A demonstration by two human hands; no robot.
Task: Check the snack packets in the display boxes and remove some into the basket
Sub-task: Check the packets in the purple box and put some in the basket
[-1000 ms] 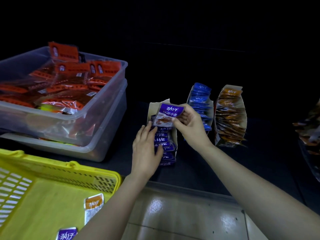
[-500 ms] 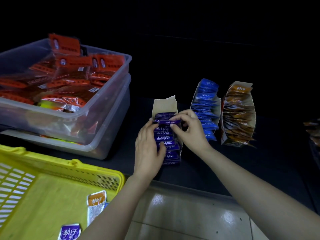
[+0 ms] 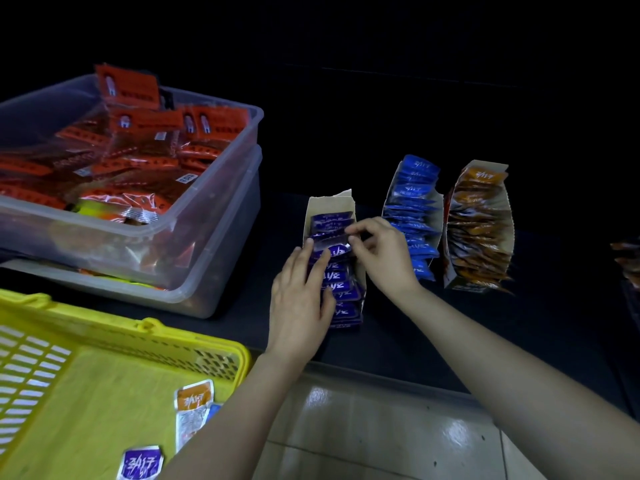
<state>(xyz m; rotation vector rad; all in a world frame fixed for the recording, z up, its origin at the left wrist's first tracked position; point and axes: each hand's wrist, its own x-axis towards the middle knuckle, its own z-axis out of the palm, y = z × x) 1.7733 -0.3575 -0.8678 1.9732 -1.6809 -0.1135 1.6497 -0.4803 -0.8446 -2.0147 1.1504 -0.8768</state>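
Note:
A cardboard display box (image 3: 329, 202) on the dark shelf holds a row of purple snack packets (image 3: 337, 285). My left hand (image 3: 299, 303) lies on the front packets with straight fingers. My right hand (image 3: 381, 252) pinches the top edge of one purple packet (image 3: 330, 241) in the middle of the row. To the right stand a box of blue packets (image 3: 412, 209) and a box of orange packets (image 3: 479, 230). The yellow basket (image 3: 104, 341) at the lower left holds an orange packet (image 3: 192, 407) and a purple packet (image 3: 142, 462).
Two stacked clear plastic tubs (image 3: 214, 216) full of red-orange packets stand at the left on the shelf. More packets (image 3: 627, 258) show at the right edge. The shelf's front edge (image 3: 381, 372) runs above a tiled floor (image 3: 381, 438).
My right hand has lowered the lifted purple packet back into the row and now pinches a packet edge there. My left hand stays on the front packets. The view has shifted slightly.

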